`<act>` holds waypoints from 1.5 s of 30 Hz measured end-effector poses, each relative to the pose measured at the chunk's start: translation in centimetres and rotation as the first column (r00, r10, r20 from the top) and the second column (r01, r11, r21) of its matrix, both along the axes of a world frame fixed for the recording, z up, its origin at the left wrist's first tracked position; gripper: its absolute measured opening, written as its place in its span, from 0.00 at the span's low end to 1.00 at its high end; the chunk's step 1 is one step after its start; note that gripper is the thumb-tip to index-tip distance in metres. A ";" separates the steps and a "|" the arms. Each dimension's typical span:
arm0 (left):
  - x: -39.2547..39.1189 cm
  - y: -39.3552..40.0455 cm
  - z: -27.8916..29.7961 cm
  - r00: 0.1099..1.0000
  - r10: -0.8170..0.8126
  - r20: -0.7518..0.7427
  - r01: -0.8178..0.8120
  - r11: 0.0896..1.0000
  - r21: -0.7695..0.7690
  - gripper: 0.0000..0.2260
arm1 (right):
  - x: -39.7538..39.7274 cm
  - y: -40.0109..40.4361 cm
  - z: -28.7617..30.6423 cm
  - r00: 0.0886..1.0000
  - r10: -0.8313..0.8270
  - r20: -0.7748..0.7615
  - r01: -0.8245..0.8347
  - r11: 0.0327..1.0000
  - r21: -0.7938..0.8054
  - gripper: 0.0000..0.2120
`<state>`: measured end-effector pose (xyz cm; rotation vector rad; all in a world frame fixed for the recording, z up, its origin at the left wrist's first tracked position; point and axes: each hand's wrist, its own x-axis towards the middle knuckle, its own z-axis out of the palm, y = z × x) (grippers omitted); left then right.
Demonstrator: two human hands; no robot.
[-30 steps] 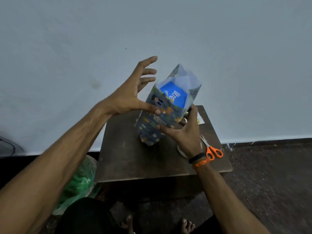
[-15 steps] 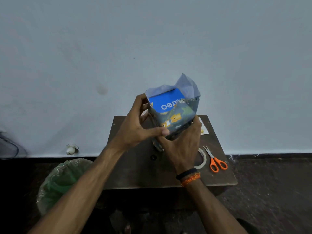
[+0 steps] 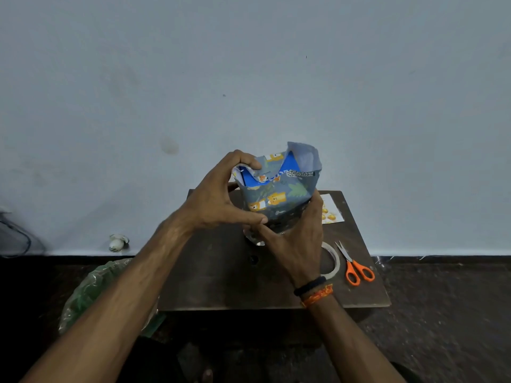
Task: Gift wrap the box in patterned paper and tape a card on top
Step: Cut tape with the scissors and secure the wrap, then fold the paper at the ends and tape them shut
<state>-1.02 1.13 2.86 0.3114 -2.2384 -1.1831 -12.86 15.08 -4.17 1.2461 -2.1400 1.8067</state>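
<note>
We hold the box [image 3: 287, 164] up over the table [image 3: 210, 275] with both hands. Our left hand [image 3: 218, 197] curls round its left side, fingers bent over the top edge and thumb pressing low on the front. Our right hand [image 3: 298, 239] grips its bottom right corner, so we cannot see the bottom of the box. The patterned paper [image 3: 276, 197] with little orange animals goes round the box, but the top stands open and blue box shows inside. Right of the box, the card [image 3: 333, 208] lies on the table, partly hidden by our hand. The tape roll [image 3: 333, 258] peeks out behind our right wrist, with orange scissors [image 3: 356, 268] beside it. Left of the table, a green bag [image 3: 91, 291] looks blurry; we cannot tell what is in it.
</note>
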 end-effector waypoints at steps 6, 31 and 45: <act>0.4 -0.2 0.1 0.998 0.045 -0.048 -0.049 0.996 -0.071 0.36 | -1.5 0.9 1.0 0.970 0.230 0.077 -0.227 0.973 -0.039 0.45; 0.1 -0.3 -0.1 0.967 -0.168 0.194 0.198 0.969 -0.149 0.34 | -7.3 3.8 5.9 0.880 0.355 -0.315 -0.262 0.917 0.301 0.24; 0.3 -0.1 -0.9 0.971 -0.160 0.178 0.187 0.971 -0.146 0.33 | -6.0 3.1 3.7 0.978 0.206 0.023 -0.207 0.957 0.202 0.21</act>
